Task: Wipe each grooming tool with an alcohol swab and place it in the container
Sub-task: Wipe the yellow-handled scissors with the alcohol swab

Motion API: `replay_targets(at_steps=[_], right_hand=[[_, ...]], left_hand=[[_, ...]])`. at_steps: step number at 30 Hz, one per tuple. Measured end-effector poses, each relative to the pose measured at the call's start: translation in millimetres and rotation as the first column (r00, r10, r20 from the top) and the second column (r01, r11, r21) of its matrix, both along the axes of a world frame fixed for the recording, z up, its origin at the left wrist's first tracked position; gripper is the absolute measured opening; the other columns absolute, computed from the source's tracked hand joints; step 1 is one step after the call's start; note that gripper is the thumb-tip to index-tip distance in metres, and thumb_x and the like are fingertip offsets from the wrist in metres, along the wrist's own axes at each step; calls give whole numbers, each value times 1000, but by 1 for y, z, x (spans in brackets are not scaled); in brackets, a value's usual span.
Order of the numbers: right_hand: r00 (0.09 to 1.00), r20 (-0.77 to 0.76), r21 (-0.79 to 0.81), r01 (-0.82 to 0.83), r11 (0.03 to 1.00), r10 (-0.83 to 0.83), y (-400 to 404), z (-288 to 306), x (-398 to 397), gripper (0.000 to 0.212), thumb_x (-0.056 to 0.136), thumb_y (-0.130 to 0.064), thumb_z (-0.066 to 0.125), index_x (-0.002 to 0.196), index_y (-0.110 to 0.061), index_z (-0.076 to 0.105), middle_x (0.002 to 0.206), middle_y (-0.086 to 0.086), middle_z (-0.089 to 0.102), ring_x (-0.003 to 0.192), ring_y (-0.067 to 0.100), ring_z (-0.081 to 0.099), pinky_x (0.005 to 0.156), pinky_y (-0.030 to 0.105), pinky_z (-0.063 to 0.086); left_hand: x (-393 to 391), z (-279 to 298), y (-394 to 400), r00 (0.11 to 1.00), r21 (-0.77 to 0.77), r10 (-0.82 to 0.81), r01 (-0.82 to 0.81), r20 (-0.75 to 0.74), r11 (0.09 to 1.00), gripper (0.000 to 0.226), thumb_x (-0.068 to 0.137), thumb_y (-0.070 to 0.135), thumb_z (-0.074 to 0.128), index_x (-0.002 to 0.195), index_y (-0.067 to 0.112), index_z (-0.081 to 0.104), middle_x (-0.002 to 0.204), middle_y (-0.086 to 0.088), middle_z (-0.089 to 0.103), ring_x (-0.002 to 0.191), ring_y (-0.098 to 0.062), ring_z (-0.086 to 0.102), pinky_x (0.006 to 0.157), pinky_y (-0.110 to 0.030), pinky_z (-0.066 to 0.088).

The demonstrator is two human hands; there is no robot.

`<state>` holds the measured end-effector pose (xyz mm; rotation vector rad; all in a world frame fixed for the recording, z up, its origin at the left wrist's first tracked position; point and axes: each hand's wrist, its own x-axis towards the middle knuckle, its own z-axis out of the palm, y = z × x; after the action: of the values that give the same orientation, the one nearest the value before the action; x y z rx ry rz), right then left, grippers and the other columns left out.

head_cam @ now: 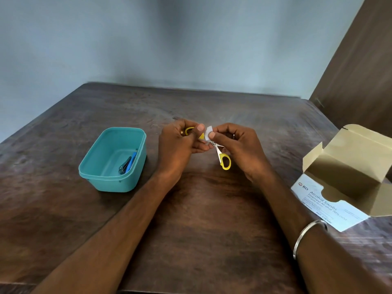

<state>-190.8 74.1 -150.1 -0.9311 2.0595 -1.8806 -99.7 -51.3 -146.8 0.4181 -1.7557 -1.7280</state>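
Small yellow-handled scissors (224, 160) are held above the middle of the table with their blades spread. My left hand (180, 145) grips one yellow handle, while the other handle hangs down below my right hand. My right hand (239, 147) pinches a white alcohol swab (209, 132) against the metal near the pivot. A teal plastic container (99, 158) stands to the left of my hands. Inside it lie a nail clipper (124, 166) and a blue tool (132, 159).
An open cardboard box of alcohol swabs (347, 179) lies at the table's right edge, its flaps up. A brown wooden panel (360, 81) rises at the right. The dark wooden table (212, 219) meets a pale wall at the back.
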Motion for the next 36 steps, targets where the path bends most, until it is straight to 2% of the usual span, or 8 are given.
replay_targets(at_steps=[7, 13, 18, 23, 26, 28, 31, 36], right_hand=[[1000, 19, 45, -13, 999, 12, 5, 0, -4, 5, 82, -12, 78, 87, -11, 80, 78, 7, 77, 70, 17, 65, 70, 35, 53], [1000, 10, -1, 21, 1000, -21, 1, 1, 1, 9, 85, -15, 76, 91, -8, 79, 82, 14, 76, 69, 15, 63, 63, 28, 50], [998, 53, -10, 17, 1000, -16, 2, 2, 1, 9, 86, -14, 75, 92, -10, 79, 81, 5, 77, 70, 8, 66, 61, 21, 53], [991, 115, -79, 75, 994, -66, 4, 4, -2, 10, 87, -14, 72, 94, -10, 78, 81, 6, 77, 67, 15, 64, 60, 25, 52], [993, 67, -32, 102, 994, -99, 8, 6, -9, 7, 87, -10, 71, 88, -12, 78, 77, 7, 76, 58, 13, 61, 57, 22, 49], [994, -39, 75, 101, 992, -99, 11, 5, -14, 9, 83, -8, 74, 80, -15, 78, 76, 11, 75, 53, 12, 59, 56, 21, 47], [988, -151, 234, 67, 970, -32, 12, 0, -16, 1, 77, -21, 79, 77, -22, 80, 72, 9, 74, 57, 13, 59, 61, 33, 49], [975, -220, 231, 62, 971, -10, 10, -2, -14, 3, 78, -25, 81, 81, -24, 80, 68, -1, 74, 63, 16, 66, 67, 46, 57]], left_hand=[[-2, -4, -1, 1000, 1, 11, -11, 18, 1000, 13, 93, 17, 66, 95, 5, 67, 77, -12, 75, 65, -27, 75, 63, -35, 62], [0, -3, 0, 999, -30, -16, 17, 35, 999, 7, 93, 16, 64, 92, 10, 67, 74, -11, 75, 64, -26, 75, 62, -34, 62], [-1, -2, -1, 999, -35, 0, 1, 42, 999, 9, 93, 18, 65, 94, 10, 68, 74, -10, 75, 63, -25, 74, 62, -33, 62], [-2, -2, -2, 998, -33, 28, -26, 49, 999, 16, 92, 22, 67, 97, 7, 68, 75, -9, 72, 63, -25, 74, 63, -35, 62], [-2, 0, -5, 998, -10, 56, -56, 39, 998, 17, 92, 20, 67, 99, 4, 68, 77, -12, 71, 62, -23, 74, 63, -33, 63], [-2, 0, -6, 997, 7, 74, -75, 29, 997, 16, 92, 20, 68, 98, 5, 68, 75, -11, 70, 61, -23, 73, 63, -35, 63], [-3, 0, -8, 997, 23, 75, -76, 27, 997, 14, 92, 18, 67, 96, 4, 68, 74, -11, 70, 63, -26, 74, 64, -37, 63], [-3, -1, -7, 999, 22, 48, -48, 22, 999, 7, 93, 15, 66, 90, 9, 66, 67, -3, 69, 64, -26, 74, 66, -39, 63]])
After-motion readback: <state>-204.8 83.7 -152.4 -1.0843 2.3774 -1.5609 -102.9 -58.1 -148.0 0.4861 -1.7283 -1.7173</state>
